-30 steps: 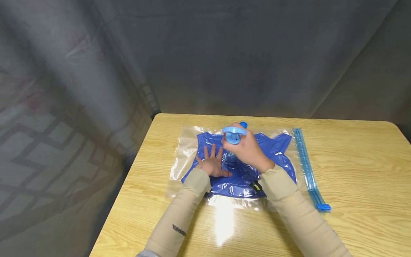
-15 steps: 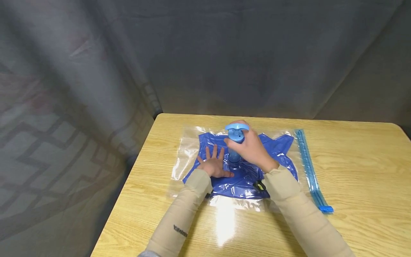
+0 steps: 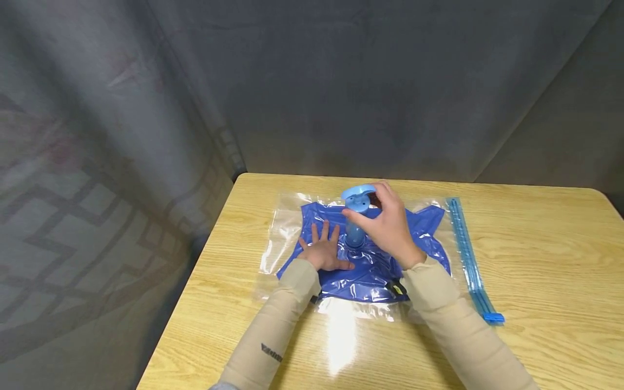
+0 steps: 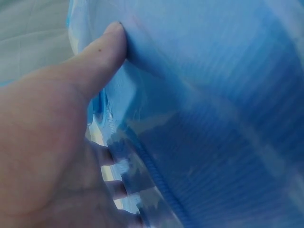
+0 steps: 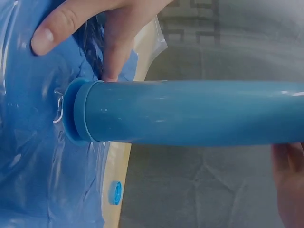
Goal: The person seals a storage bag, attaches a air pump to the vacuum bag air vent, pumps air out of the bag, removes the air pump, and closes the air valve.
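Observation:
A blue cylindrical hand pump [image 3: 355, 236] stands nearly upright on the valve of a clear vacuum storage bag [image 3: 281, 238]. Folded blue fabric [image 3: 361, 281] fills the bag. My right hand [image 3: 390, 225] holds the pump by its upper end, thumb in front and fingers behind, just below the light-blue handle [image 3: 358, 190]. In the right wrist view the pump barrel [image 5: 190, 111] meets the valve ring at its base. My left hand [image 3: 323, 254] rests flat on the bag to the left of the pump, fingers spread. Its thumb [image 4: 97, 57] lies along the plastic in the left wrist view.
The bag's blue zip strip [image 3: 465, 249] runs down its right side, with a blue slider [image 3: 493, 318] at the near end. A small blue cap [image 5: 115, 192] lies beyond the pump. Wooden table [image 3: 546, 260] surrounds the bag; a grey curtain [image 3: 351, 92] hangs behind.
My right hand has shifted slightly right, its fingers less tightly wrapped round the pump. More of the barrel shows, and the pump leans a little differently. The left hand stays in place.

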`<act>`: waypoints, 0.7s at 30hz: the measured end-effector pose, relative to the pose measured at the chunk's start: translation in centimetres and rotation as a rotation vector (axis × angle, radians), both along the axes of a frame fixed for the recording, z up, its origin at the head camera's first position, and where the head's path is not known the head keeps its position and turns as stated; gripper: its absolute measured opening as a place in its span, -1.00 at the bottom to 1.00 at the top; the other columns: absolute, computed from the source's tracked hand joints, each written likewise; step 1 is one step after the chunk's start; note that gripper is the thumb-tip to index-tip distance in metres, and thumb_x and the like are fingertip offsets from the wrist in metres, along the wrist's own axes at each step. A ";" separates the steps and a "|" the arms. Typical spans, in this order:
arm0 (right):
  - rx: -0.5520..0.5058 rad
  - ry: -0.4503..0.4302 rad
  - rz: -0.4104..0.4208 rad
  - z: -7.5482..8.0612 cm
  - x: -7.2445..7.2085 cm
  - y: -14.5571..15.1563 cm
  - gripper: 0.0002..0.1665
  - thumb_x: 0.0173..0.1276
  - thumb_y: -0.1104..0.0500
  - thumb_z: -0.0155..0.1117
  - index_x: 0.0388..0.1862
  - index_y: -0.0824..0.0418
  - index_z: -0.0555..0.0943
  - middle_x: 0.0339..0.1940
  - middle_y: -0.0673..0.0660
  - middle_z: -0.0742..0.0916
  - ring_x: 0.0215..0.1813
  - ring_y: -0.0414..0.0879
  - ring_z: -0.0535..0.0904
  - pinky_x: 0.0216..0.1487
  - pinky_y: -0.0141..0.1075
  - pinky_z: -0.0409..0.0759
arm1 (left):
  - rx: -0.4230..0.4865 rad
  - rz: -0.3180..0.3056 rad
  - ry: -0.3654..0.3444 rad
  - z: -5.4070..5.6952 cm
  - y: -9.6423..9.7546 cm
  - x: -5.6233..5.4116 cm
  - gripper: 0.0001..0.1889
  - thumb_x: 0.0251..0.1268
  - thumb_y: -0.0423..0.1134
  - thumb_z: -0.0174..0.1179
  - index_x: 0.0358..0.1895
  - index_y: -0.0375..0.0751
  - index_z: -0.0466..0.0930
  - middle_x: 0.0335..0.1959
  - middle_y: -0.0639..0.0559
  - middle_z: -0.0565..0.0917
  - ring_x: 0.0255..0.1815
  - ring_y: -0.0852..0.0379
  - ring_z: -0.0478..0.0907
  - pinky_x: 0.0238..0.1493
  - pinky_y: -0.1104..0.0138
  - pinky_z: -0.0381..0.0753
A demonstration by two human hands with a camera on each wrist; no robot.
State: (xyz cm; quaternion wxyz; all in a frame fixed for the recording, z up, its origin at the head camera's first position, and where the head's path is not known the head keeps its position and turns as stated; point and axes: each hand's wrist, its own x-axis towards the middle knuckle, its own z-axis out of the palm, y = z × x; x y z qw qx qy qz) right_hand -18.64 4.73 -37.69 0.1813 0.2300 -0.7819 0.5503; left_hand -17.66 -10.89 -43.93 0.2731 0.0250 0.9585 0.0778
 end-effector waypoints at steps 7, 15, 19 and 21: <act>-0.085 -0.091 0.144 0.1 -0.2 0.2 -0.58 0.18 0.49 0.16 0.06 0.37 0.52 0.08 0.23 0.66 0.12 -0.15 0.56 0.17 -0.50 0.46 | -0.001 -0.004 -0.002 -0.1 0.0 0.0 0.19 0.02 0.45 0.18 0.57 0.09 -0.35 0.59 -0.05 -0.44 0.56 -0.26 -0.54 0.38 -0.39 -0.22; 0.007 -0.083 0.103 -0.1 0.2 -0.2 -0.54 0.17 0.26 0.42 0.06 0.26 0.54 0.05 0.11 0.60 0.08 -0.11 0.51 0.12 -0.39 0.46 | 0.011 -0.003 -0.001 -0.1 0.0 -0.1 0.19 0.01 0.45 0.19 0.57 0.08 -0.34 0.59 -0.06 -0.44 0.56 -0.26 -0.54 0.38 -0.40 -0.23; -0.022 -0.046 0.040 -0.2 0.1 -0.4 -0.54 0.09 0.20 0.52 -0.03 0.27 0.59 -0.05 0.12 0.52 0.04 -0.14 0.45 0.04 -0.42 0.46 | 0.011 -0.001 -0.003 0.0 -0.1 0.0 0.19 0.02 0.45 0.19 0.57 0.08 -0.34 0.59 -0.06 -0.43 0.56 -0.26 -0.54 0.38 -0.39 -0.23; -0.036 -0.017 0.013 -0.2 0.0 -0.5 -0.58 0.07 0.22 0.53 -0.08 0.29 0.62 -0.09 0.12 0.52 0.02 -0.15 0.45 0.02 -0.45 0.46 | 0.013 0.000 -0.003 0.0 -0.1 0.0 0.19 0.02 0.45 0.19 0.57 0.08 -0.35 0.59 -0.06 -0.44 0.56 -0.26 -0.54 0.38 -0.39 -0.24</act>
